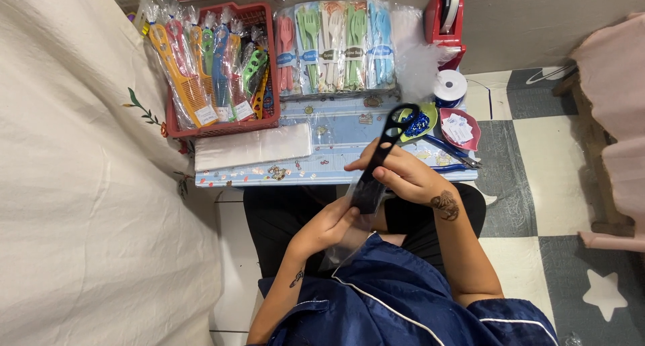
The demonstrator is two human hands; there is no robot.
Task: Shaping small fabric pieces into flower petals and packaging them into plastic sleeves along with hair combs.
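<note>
Head view: hands (376, 198) hold black comb (384, 151) in clear bag (346, 242).

Red basket (222, 125) of bagged combs (201, 64) (many colours), packed cutlery sets (336, 47), tape dispenser (447, 17).

1 head-worn view looks steeply down from close above the low table (336, 127), which sits at the frame's upper middle; the wearer's lap lies just below it, checkered floor (524, 158) to its right.

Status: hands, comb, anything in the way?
Right hand grips black comb mid-handle. Left hand holds clear bag around comb's lower end. Nothing between hands; table just beyond.
</note>
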